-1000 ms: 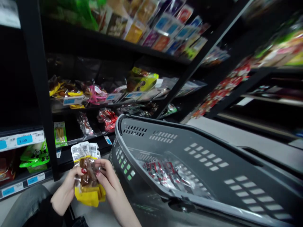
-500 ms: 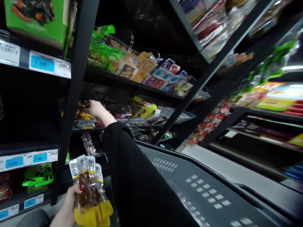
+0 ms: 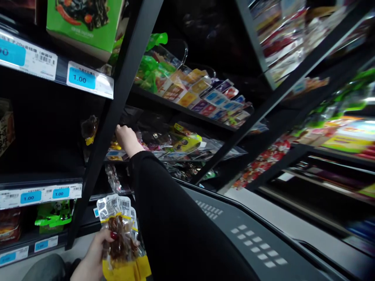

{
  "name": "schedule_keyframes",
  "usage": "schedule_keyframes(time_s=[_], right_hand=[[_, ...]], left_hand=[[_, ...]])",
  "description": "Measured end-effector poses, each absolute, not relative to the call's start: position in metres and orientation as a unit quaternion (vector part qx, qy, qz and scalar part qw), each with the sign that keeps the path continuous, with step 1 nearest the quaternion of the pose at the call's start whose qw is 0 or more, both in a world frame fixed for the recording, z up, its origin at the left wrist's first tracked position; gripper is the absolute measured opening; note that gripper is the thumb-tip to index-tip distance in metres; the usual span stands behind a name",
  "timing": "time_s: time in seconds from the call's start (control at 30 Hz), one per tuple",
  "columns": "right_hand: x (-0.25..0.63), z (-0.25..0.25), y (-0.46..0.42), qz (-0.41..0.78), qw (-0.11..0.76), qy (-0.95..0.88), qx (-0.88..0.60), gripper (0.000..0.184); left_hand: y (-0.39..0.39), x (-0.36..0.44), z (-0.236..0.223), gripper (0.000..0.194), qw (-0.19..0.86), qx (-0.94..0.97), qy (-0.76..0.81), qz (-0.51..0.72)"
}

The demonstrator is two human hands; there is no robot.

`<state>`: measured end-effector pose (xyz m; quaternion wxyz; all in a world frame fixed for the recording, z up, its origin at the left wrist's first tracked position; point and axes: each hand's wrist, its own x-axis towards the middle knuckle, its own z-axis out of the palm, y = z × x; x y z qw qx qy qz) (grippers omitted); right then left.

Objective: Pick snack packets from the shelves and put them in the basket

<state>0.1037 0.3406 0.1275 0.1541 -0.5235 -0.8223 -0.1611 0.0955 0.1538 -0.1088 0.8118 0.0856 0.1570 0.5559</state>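
My left hand [image 3: 95, 255] is low at the bottom left, closed around a bunch of clear snack packets with brown contents and yellow bottoms [image 3: 121, 240]. My right hand [image 3: 125, 137], in a black sleeve, reaches up into the middle shelf among similar yellow and brown packets [image 3: 114, 150]. Its fingers curl behind the black upright post [image 3: 117, 113], so what they touch is hidden.
A grey plastic shopping basket [image 3: 252, 242] sits at the lower right beside me. Black shelves hold many snack packs, with blue price tags [image 3: 80, 80] on the shelf edges. A green box [image 3: 84, 19] stands on the top shelf. An aisle floor runs off to the right.
My right hand let go of the packets and reached up to the middle shelf. The view has tilted upward. The left hand keeps the packets.
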Motion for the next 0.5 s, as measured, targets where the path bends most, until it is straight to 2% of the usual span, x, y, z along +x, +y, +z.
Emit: schedule_keyframes(time_s=[0.1, 0.2, 0.27, 0.33, 0.47, 0.5], right_hand=[[0.112, 0.144, 0.326, -0.178, 0.27, -0.763, -0.56, 0.021], [0.131, 0.16, 0.31, -0.165, 0.381, -0.7, -0.581, 0.029], [0.155, 0.16, 0.297, -0.127, 0.438, -0.667, -0.589, 0.026], [0.185, 0.146, 0.276, -0.074, 0.483, -0.644, -0.588, 0.02], [0.243, 0.087, 0.208, 0.028, 0.571, -0.588, -0.572, 0.024], [0.253, 0.071, 0.189, 0.142, 0.635, -0.543, -0.531, 0.023]], left_hand=[[0.152, 0.097, -0.106, 0.017, 0.818, 0.071, 0.156, 0.549], [0.152, 0.1, -0.108, 0.018, 0.812, 0.052, 0.174, 0.554], [0.153, 0.1, -0.112, 0.014, 0.805, 0.04, 0.196, 0.558], [0.155, 0.098, -0.117, 0.013, 0.808, 0.042, 0.203, 0.552], [0.157, 0.093, -0.121, 0.018, 0.818, 0.054, 0.217, 0.53], [0.157, 0.093, -0.12, 0.018, 0.811, 0.056, 0.228, 0.536]])
